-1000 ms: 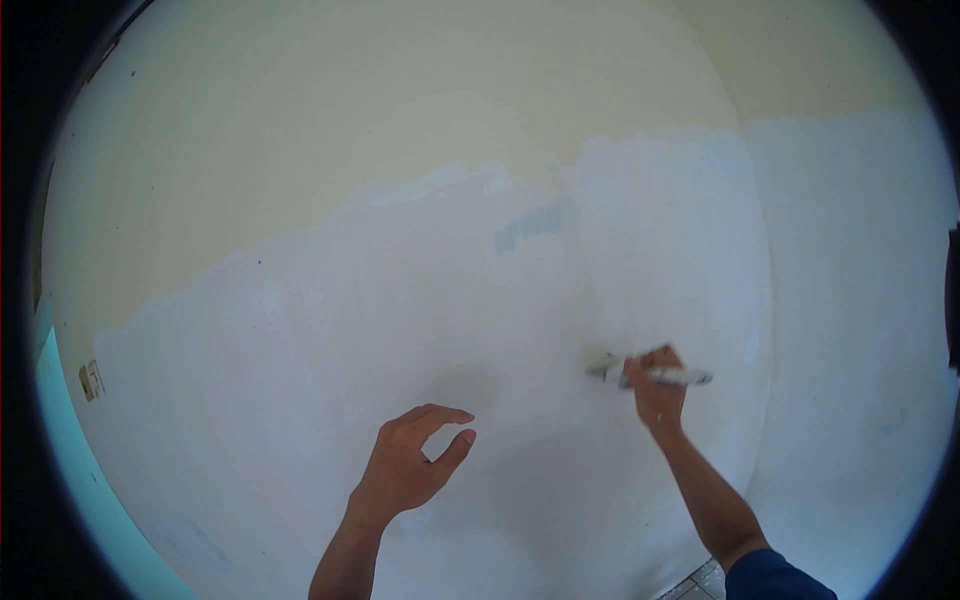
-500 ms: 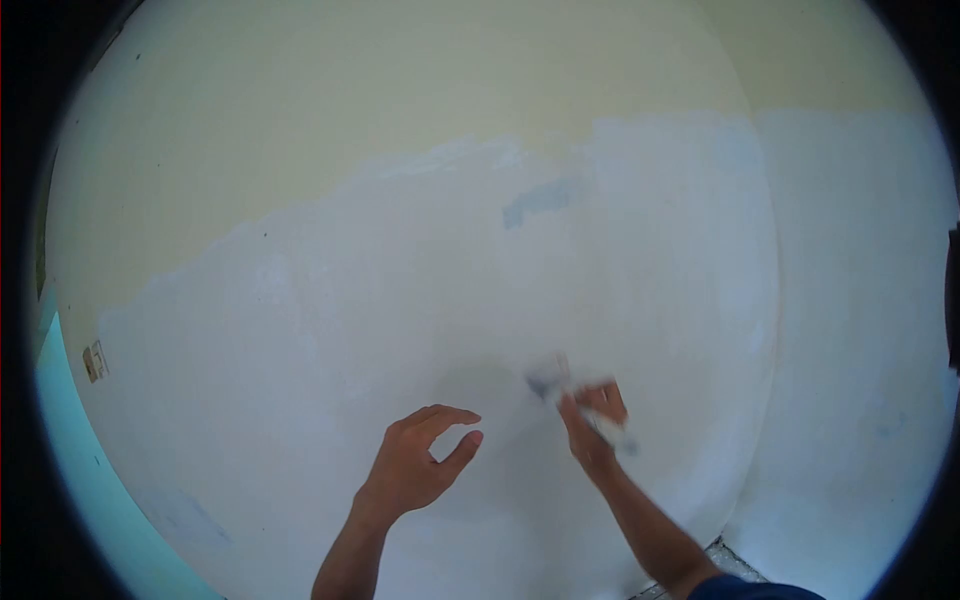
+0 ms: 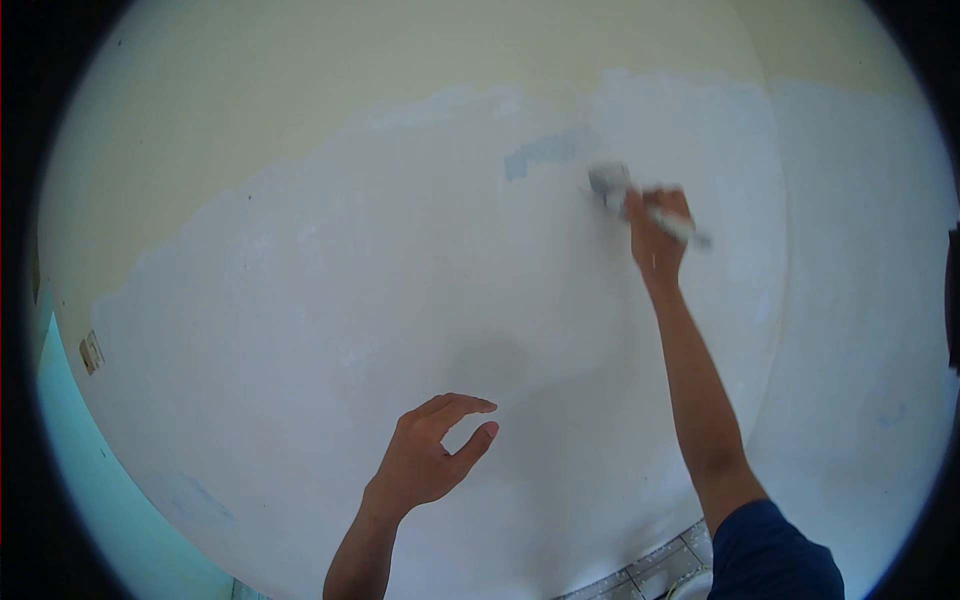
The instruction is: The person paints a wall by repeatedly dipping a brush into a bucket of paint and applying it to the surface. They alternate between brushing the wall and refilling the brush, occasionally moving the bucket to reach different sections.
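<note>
My right hand (image 3: 660, 232) is wrapped round the pale handle of a paintbrush (image 3: 609, 183). The brush is smeared by motion, its dark bristle end pointing up and left at the wall. Just left of the bristles, a grey-blue patch (image 3: 548, 150) marks the white-painted wall (image 3: 420, 260). Lower and to the left, my left hand (image 3: 432, 450) hangs in front of the wall with nothing in it. Its thumb and fingers are curved but apart.
Yellowish older paint (image 3: 300, 80) covers the wall's upper part. An inside corner runs down the right, meeting another wall (image 3: 860, 300). A small brown opening (image 3: 91, 352) sits at the far left. Below are floor tiles (image 3: 660, 570) and part of a round pale rim (image 3: 692, 587).
My right hand has swung the paintbrush up and slightly right, from mid-wall to near the grey-blue patch. My left hand has barely shifted. The view has tilted a little downward.
</note>
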`<state>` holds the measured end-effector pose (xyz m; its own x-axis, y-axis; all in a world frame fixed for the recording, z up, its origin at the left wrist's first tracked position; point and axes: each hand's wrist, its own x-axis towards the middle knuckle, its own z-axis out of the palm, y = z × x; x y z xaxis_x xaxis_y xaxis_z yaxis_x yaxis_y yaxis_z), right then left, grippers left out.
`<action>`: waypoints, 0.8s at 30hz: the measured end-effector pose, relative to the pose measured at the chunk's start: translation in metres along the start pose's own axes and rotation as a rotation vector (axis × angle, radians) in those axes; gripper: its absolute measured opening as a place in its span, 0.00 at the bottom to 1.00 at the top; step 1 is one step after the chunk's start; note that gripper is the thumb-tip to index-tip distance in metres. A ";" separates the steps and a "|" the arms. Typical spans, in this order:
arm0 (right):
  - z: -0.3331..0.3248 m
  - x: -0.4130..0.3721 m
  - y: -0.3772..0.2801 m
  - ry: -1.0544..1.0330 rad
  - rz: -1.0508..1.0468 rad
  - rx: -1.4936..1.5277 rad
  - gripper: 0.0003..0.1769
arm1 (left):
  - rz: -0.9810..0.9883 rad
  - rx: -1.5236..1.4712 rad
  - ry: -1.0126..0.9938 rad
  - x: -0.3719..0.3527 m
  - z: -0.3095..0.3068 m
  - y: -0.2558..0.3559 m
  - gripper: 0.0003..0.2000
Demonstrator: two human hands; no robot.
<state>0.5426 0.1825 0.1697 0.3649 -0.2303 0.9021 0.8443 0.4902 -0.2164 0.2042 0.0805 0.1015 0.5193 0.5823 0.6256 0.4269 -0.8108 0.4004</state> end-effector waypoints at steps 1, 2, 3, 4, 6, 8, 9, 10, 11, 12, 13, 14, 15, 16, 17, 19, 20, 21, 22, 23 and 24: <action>-0.015 -0.045 0.014 -0.019 -0.044 -0.088 0.12 | -0.037 -0.013 -0.008 -0.007 0.002 -0.004 0.09; -0.034 -0.094 0.020 -0.014 0.003 -0.058 0.15 | -0.079 -0.024 -0.015 -0.015 0.005 -0.008 0.09; -0.063 -0.152 0.026 -0.102 0.088 -0.088 0.16 | -0.087 -0.025 -0.031 -0.026 0.008 -0.015 0.10; -0.093 -0.207 0.014 -0.117 0.515 0.087 0.13 | -0.099 -0.027 -0.039 -0.037 0.013 -0.025 0.10; -0.166 -0.348 0.056 -0.206 0.659 -0.131 0.10 | -0.132 -0.020 -0.085 -0.063 0.022 -0.041 0.10; -0.216 -0.391 0.026 -0.117 1.285 -0.004 0.10 | -0.167 0.018 -0.159 -0.083 0.026 -0.056 0.11; -0.214 -0.394 0.029 -0.199 1.291 -0.075 0.11 | -0.192 0.019 -0.149 -0.081 0.028 -0.064 0.11; -0.217 -0.408 0.027 -0.258 1.297 -0.138 0.11 | -0.198 0.033 -0.148 -0.091 0.033 -0.067 0.11; -0.207 -0.424 0.033 -0.261 1.100 -0.087 0.11 | -0.201 0.043 -0.160 -0.103 0.037 -0.065 0.12; -0.191 -0.426 0.046 -0.261 0.910 -0.045 0.11 | -0.228 0.037 -0.161 -0.106 0.040 -0.061 0.12; -0.166 -0.401 0.056 -0.439 0.547 -0.231 0.13 | -0.255 0.024 -0.161 -0.108 0.041 -0.061 0.12; -0.135 -0.319 0.005 -0.335 0.934 0.101 0.12 | -0.280 0.009 -0.160 -0.107 0.046 -0.058 0.12; -0.116 -0.280 0.011 -0.336 0.637 -0.040 0.12 | -0.347 -0.039 -0.158 -0.108 0.048 -0.052 0.12; -0.087 -0.235 -0.002 -0.231 0.639 0.152 0.11 | -0.360 -0.057 -0.132 -0.115 0.051 -0.061 0.12; -0.070 -0.192 -0.014 -0.197 0.456 0.069 0.10 | -0.366 -0.079 -0.109 -0.127 0.048 -0.068 0.12; -0.048 -0.118 -0.064 -0.105 0.423 0.064 0.12 | -0.413 -0.134 -0.073 -0.146 0.051 -0.078 0.12; -0.037 -0.099 -0.088 -0.035 0.396 0.208 0.13 | -0.453 -0.166 -0.067 -0.154 0.052 -0.081 0.12; -0.025 -0.096 -0.105 -0.003 0.347 0.419 0.13 | -0.494 -0.200 -0.068 -0.164 0.053 -0.084 0.12; -0.015 -0.105 -0.095 -0.019 0.246 0.278 0.13 | -0.492 -0.219 -0.052 -0.172 0.054 -0.087 0.12; -0.013 -0.129 -0.079 -0.151 0.077 0.037 0.13 | -0.503 -0.232 -0.053 -0.178 0.047 -0.087 0.12; -0.018 -0.173 -0.078 -0.207 0.064 -0.093 0.13 | -0.496 -0.245 -0.052 -0.184 0.048 -0.089 0.12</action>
<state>0.4205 0.1684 0.0236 0.3385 -0.0195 0.9408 0.8582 0.4164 -0.3002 0.1057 0.0486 -0.0816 0.3380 0.8950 0.2910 0.4482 -0.4249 0.7865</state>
